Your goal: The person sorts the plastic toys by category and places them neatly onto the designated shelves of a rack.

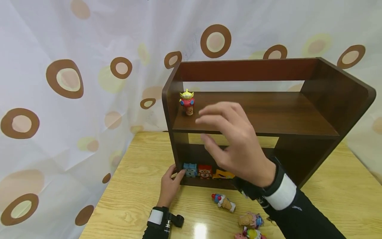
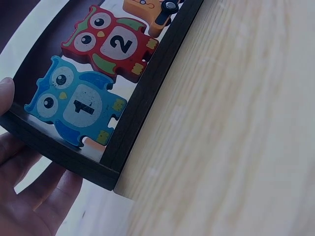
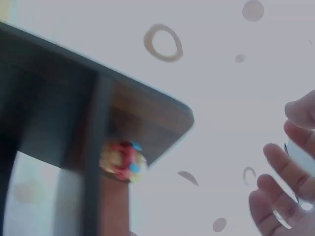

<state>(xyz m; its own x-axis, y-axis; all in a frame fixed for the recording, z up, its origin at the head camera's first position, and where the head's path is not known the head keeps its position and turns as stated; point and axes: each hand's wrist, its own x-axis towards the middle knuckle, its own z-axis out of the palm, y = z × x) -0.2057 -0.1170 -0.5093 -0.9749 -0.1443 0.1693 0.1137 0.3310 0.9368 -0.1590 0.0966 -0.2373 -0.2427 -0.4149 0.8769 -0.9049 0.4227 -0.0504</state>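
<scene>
A dark brown wooden shelf [image 1: 298,114] stands on a pale wood table [image 1: 137,189]. A small alien figure [image 1: 187,101] with a yellow-green head stands at the left end of its upper board. My right hand [image 1: 229,139] hovers in front of that board, fingers [image 3: 283,182] spread and relaxed, holding nothing. My left hand [image 1: 170,182] lies on the table with thumb and fingertips [image 2: 29,196] touching the shelf's lower left corner [image 2: 106,169]. Just inside that corner stand a blue owl block [image 2: 76,105] marked 1 and a red owl block [image 2: 110,46] marked 2.
An orange block [image 1: 223,174] stands right of the red owl, partly hidden by my right wrist. Three small toy figures [image 1: 223,201] [image 1: 250,219] [image 1: 249,234] lie on the table near the front edge. A white curtain [image 1: 65,79] with brown rings hangs behind and to the left.
</scene>
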